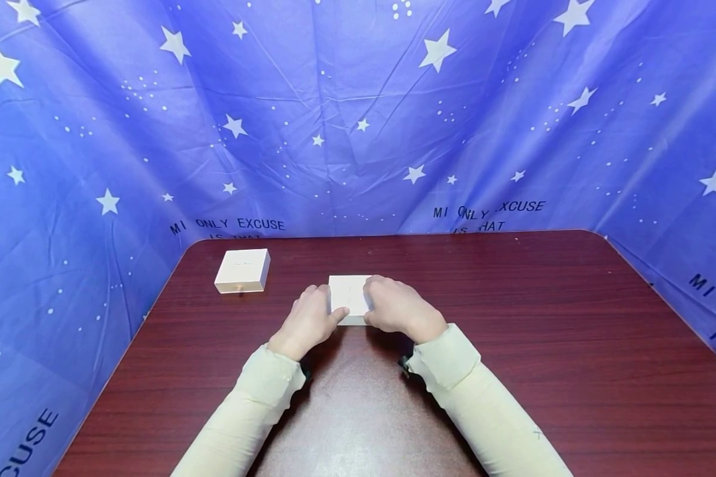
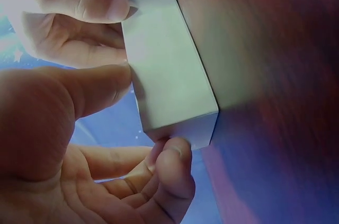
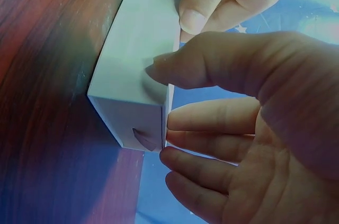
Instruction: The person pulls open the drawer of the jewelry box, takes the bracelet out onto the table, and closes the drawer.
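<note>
A small white box (image 1: 349, 295) lies on the table between both hands, its long front side facing the person. My left hand (image 1: 307, 320) grips its left end; in the left wrist view the thumb lies at the upper edge of the long side (image 2: 169, 60) while curled fingertips touch the end face. At the right end my right hand (image 1: 401, 307) holds the box, with the thumb against the long side (image 3: 132, 38) and the fingers along the top edge. A small dark tab (image 3: 144, 140) sticks out of the right end face.
Another white box (image 1: 242, 270) with faint print on top stands at the table's back left. The dark red wooden table (image 1: 543, 318) has rounded far corners. A blue curtain (image 1: 334, 86) with white stars and lettering hangs behind it and at both sides.
</note>
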`<state>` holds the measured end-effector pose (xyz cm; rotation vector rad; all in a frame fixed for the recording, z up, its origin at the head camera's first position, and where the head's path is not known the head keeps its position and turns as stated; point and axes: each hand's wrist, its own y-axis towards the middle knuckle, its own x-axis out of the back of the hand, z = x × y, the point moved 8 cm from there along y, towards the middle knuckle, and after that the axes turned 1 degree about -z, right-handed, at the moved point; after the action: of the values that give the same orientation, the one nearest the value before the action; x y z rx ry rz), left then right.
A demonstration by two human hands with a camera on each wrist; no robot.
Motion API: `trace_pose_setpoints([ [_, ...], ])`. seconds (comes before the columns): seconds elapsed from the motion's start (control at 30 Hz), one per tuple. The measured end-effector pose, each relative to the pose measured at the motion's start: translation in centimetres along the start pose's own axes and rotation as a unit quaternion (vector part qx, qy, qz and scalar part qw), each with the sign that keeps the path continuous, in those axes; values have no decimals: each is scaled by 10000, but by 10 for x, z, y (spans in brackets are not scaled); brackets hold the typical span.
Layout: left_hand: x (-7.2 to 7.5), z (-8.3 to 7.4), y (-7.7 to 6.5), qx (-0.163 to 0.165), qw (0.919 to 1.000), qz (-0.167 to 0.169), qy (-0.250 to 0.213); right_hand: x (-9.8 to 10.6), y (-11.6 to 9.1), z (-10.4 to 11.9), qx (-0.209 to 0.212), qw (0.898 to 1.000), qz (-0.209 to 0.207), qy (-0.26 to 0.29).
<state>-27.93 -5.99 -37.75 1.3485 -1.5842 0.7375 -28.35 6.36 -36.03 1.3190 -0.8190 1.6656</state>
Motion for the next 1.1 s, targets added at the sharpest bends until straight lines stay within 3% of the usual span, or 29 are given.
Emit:
trace_pose_setpoints([
  [0.7,-2,-7,-2,-339,9989,-331,-29,0,1,-7,-38,10000,0,61],
  [1.1,-3,-9,1,-426,9986,-297,34,1,1,-11,-90,9999,14,72],
])
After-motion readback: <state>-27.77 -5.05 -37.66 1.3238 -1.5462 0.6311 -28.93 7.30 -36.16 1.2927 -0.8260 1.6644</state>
